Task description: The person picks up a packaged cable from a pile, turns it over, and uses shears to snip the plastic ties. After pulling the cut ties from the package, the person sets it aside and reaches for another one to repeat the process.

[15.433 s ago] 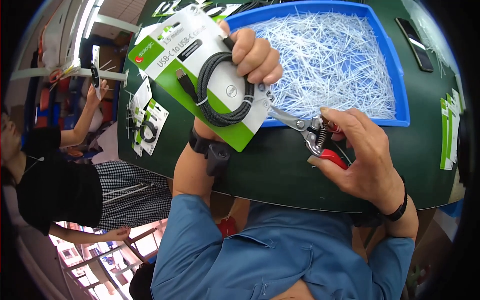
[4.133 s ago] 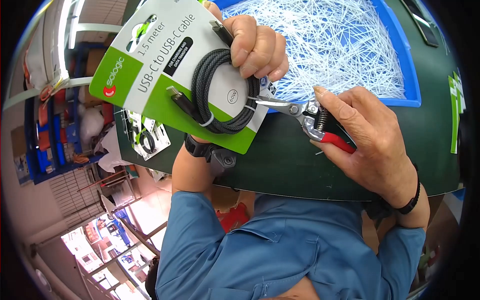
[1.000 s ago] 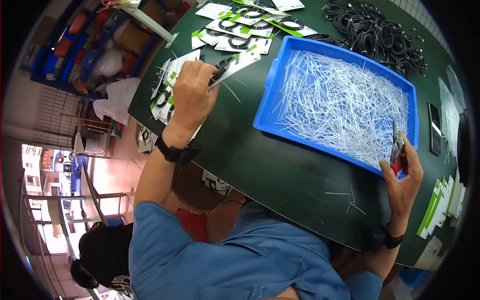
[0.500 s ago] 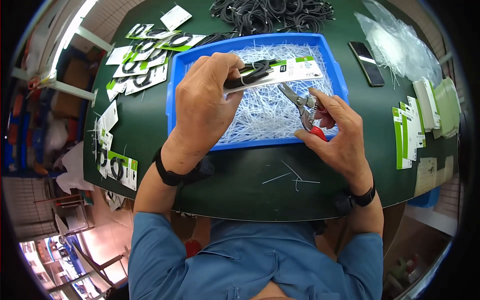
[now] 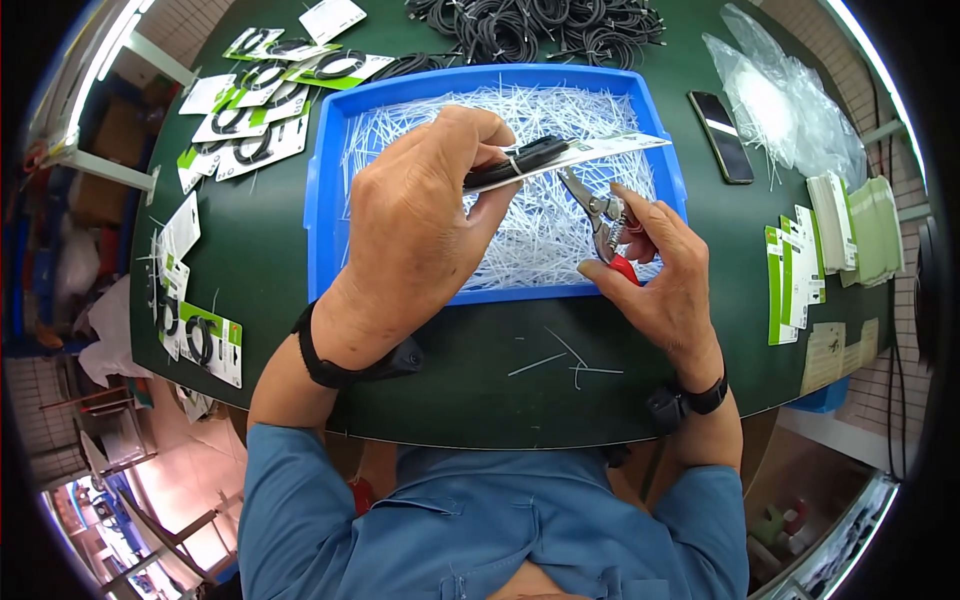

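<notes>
Over the blue tray [image 5: 322,215], my left hand [image 5: 412,215] pinches a white cardboard card [image 5: 622,147] with a coiled black cable [image 5: 535,156] strapped on top. The card is seen nearly edge-on, tilted. My right hand [image 5: 665,270] is wrapped round a pair of cutting pliers [image 5: 604,222] with red handles and a spring. The pliers' jaws stand apart, just below the card, with nothing between them that I can make out. Many cut white plastic tie ends [image 5: 530,240] fill the tray.
Finished-looking cards with coiled cables [image 5: 255,145] lie at the left. A heap of black cables [image 5: 535,30] is at the back. On the right are a phone [image 5: 720,138], a clear plastic bag [image 5: 790,110] and stacks of blank cards [image 5: 795,265]. Loose tie scraps [image 5: 575,365] lie in front.
My left hand has tilted the card so that its face shows less and its edge more. The pliers stay in my right hand with jaws apart. The whole view has shifted slightly.
</notes>
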A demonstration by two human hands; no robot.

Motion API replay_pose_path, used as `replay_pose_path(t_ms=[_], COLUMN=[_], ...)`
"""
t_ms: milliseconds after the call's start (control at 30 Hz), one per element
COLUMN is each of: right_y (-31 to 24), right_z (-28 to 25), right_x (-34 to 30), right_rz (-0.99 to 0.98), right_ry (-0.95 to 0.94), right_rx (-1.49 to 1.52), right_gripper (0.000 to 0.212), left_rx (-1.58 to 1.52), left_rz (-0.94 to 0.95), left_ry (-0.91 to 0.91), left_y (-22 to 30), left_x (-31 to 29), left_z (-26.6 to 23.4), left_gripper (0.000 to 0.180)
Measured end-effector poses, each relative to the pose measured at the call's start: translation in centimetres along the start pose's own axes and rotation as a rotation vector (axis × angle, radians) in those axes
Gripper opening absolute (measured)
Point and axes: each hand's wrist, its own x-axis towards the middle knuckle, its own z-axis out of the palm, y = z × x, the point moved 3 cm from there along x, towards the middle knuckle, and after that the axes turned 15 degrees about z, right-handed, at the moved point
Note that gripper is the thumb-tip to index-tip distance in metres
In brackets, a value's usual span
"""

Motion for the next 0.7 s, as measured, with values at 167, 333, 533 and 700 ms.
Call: replay_pose_path(t_ms=[167, 333, 533, 700], right_y=[0.0, -0.1, 0.1, -1.3], right_z=[0.5, 0.9, 0.9, 0.0], right_x=[0.1, 0.1, -0.1, -0.5], right_rz=[0.017, 0.028, 0.008, 0.045], right_ry=[-0.026, -0.042, 0.002, -0.036], right_rx=[-0.034, -0.048, -0.018, 0.03], right_gripper=[0.073, 0.074, 0.075, 0.076], left_rx=[0.029, 0.055, -0.036, -0.612], left_rz=[0.002, -0.017, -0.157, -0.367], left_ry=[-0.05, -0.064, -0.121, 0.178], left_y=[-0.1, -0.5, -1.8, -6.0], left_x=[-0.2, -0.3, -0.1, -0.5], left_z=[-0.6, -0.9, -1.0, -0.1], left_gripper=[0.038, 0.038, 0.032, 0.034])
